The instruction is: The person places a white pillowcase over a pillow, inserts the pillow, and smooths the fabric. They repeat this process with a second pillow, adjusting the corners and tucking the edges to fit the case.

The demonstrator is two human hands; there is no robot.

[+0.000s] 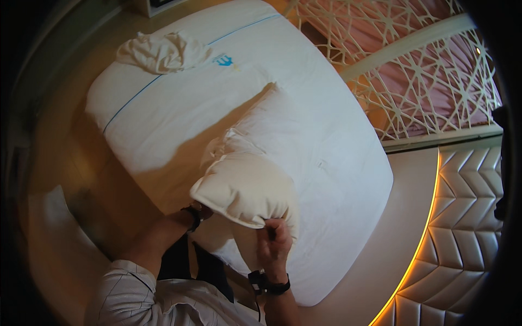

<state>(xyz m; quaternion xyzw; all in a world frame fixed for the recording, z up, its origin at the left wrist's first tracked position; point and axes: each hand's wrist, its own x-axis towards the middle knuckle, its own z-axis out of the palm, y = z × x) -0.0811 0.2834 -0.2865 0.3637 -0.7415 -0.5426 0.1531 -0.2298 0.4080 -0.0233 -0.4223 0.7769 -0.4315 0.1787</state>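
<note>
A plump cream pillow [244, 189] is raised at the near side of the bed, its far end inside a white pillowcase [269, 118]. The case's gathered opening lies rumpled around the pillow's middle. With curled fingers, my right hand [274, 240] grips the near edge of the pillow. My left hand [206, 212] is at the pillow's left corner, mostly hidden beneath it, so its fingers do not show. Below the pillow and case spreads the white-covered mattress [338, 195].
A crumpled white cloth [163, 53] lies on the mattress's far left, near a blue stripe and logo. To the right stand a padded headboard [461, 208] with a lit strip and a white lattice screen [408, 77]. White fabric [61, 244] lies at lower left.
</note>
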